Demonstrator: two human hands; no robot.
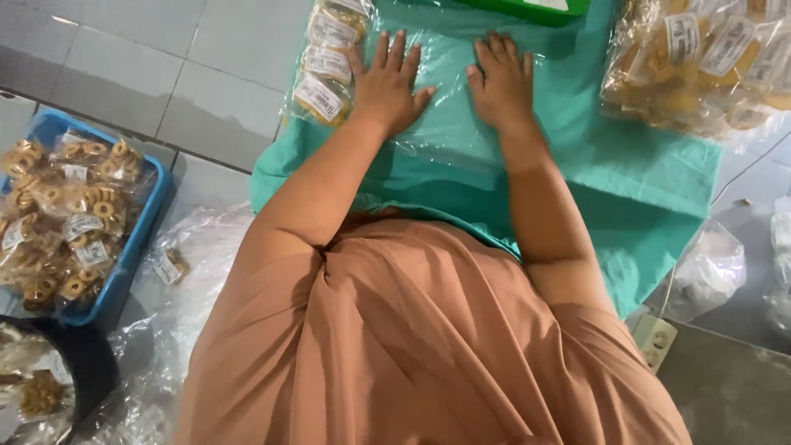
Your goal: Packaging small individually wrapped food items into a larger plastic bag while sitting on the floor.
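My left hand point(387, 82) lies flat, fingers spread, on a clear plastic bag point(445, 124) spread over a green cloth point(643, 181) on the tiled floor. My right hand point(501, 78) presses the same clear plastic a little to the right, fingers together and palm down. Neither hand grips anything. Just left of my left hand lies a row of small labelled snack packets point(325, 70) inside clear wrap.
A heap of labelled snack packets point(709, 58) sits at the upper right. A blue tray point(140, 239) of ring-shaped snack packets stands at the left, a dark bowl point(86, 363) below it. Loose clear plastic point(189, 272) lies beside the tray. A green box edge point(535, 8) shows at top.
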